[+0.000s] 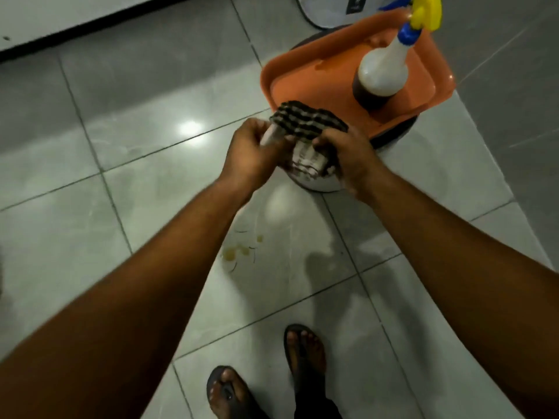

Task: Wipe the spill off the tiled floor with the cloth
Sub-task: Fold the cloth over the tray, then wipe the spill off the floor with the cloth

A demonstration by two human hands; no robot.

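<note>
Plainly, both the left hand and right hand pinch the bunched checked cloth up in the air, while the yellowish spill lies on the tiled floor below and nearer the person's feet, slightly closer to the left hand.

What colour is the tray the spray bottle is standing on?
Orange. The tray under the spray bottle shows clearly in the head view, upper right.
</note>
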